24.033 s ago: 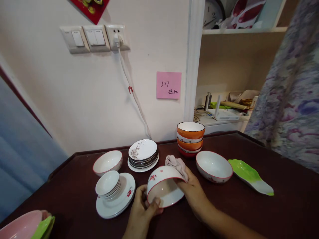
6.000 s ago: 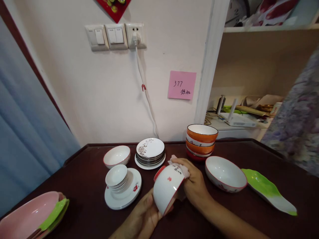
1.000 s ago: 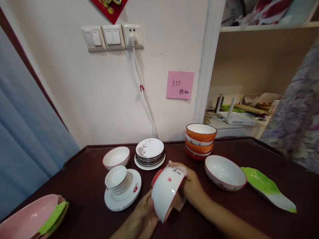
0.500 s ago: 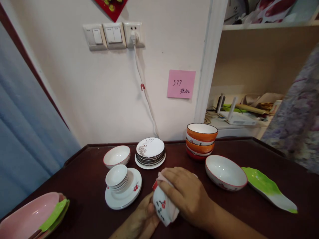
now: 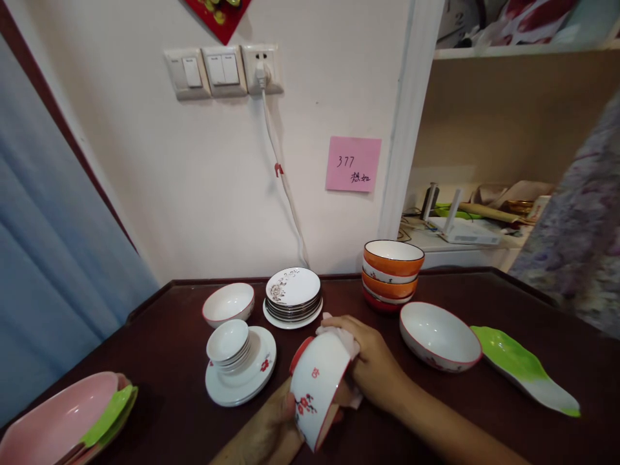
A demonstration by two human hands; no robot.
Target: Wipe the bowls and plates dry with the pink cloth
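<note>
A white bowl (image 5: 317, 371) with a red rim, red foot and red blossom print is tilted on its side above the table's near middle. My left hand (image 5: 278, 420) grips it from the lower left, thumb on its outside. My right hand (image 5: 371, 358) is closed on a pale pink cloth (image 5: 341, 332), pressed against the bowl's right side; part of the cloth hangs below by the rim. Nearest on the left are small white bowls (image 5: 227, 342) stacked on white plates (image 5: 261, 381) with red flowers.
Behind stand a stack of patterned plates (image 5: 293, 287), a red-rimmed bowl (image 5: 228, 303) and stacked orange and white bowls (image 5: 392, 258). At right are another bowl (image 5: 438, 336) and a green leaf-shaped dish (image 5: 518, 361); at left, a pink dish (image 5: 58, 413). A wall closes off the back.
The bowl has turned in my left hand, so more of its outside and the red foot show. My right hand with the cloth has shifted from over the bowl to its right side.
</note>
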